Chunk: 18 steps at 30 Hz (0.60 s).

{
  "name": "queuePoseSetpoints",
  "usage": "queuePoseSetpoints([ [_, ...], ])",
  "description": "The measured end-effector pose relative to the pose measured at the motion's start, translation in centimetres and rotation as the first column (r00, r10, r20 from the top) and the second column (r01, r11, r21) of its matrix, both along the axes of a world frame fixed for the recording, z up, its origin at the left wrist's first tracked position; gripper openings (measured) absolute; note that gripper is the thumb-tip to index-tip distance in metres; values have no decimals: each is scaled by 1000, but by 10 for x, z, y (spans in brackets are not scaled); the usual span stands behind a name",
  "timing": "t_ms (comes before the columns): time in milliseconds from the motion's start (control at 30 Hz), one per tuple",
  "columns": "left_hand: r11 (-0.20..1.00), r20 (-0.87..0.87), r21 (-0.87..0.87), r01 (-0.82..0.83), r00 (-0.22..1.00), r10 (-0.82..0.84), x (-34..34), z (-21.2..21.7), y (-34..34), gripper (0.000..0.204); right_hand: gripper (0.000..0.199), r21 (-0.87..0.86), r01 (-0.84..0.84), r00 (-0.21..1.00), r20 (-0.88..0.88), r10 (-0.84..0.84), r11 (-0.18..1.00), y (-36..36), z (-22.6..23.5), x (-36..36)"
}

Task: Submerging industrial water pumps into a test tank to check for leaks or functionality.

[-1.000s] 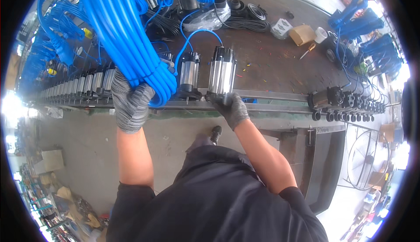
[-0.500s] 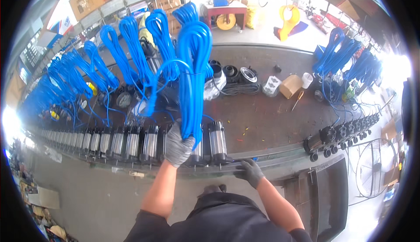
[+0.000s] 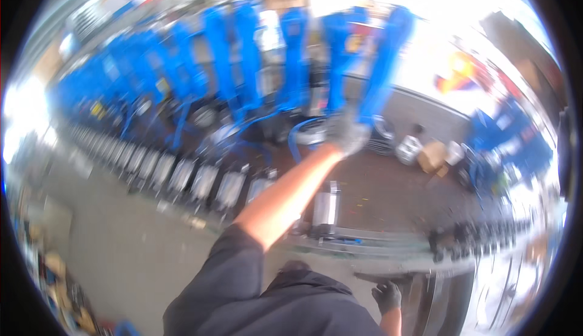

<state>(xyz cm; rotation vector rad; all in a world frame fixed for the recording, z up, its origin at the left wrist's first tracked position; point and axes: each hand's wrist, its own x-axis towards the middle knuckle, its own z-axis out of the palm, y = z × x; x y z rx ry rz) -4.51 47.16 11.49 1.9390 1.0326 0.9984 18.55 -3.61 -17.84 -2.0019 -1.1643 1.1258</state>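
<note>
Head view, blurred by motion: the gloved left hand (image 3: 347, 134) looks closed around the lower end of a blue cable coil (image 3: 386, 63), which rises from the grip, leaning away and to the right. Just left of the grip, a loop of blue cable (image 3: 296, 137) curves over the bench (image 3: 388, 199). Close on its right lie dark round parts (image 3: 381, 135), then a white block (image 3: 408, 150), a tan carton (image 3: 432, 156) and a white cup (image 3: 454, 152).

Below the grip, toward the person, a silver cylinder (image 3: 326, 208) stands near the front rail (image 3: 388, 246); a row of similar cylinders (image 3: 202, 182) runs off leftward along that edge. The bench top is dark brown, specked with small coloured scraps. Beyond and left of the grip, more blue coils (image 3: 225, 57) stand in a line; far right are darker blue bundles (image 3: 510, 129) above a row of black parts (image 3: 480, 237).

The gloved right hand (image 3: 387, 296) is well below the grip, apart from the bench top; I cannot tell whether its fingers are spread or curled.

Farther out, the grey floor (image 3: 121, 251) lies nearer the person, and an orange-yellow shape (image 3: 456, 72) shows beyond the bench in glaring light.
</note>
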Motion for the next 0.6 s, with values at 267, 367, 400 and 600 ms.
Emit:
queuePoseSetpoints([
  [267, 985, -276, 73, -157, 946, 171, 19, -13, 14, 51, 39, -203, 58, 880, -452, -146, 978, 47, -25, 35],
  [367, 976, -345, 169, -138, 919, 190, 22, -16, 20, 68, 52, -246, 157, 626, -724, -290, 956, 59, -49, 46],
  [400, 976, -340, 170, -140, 921, 191, 26, -18, 20, 68, 52, -223, 122, 571, -781, -252, 967, 65, -51, 49],
  [600, 997, -273, -70, -34, 962, 14, 74, -30, 10, 81, 44, -235, 293, 660, -651, -374, 927, 115, -21, 30],
])
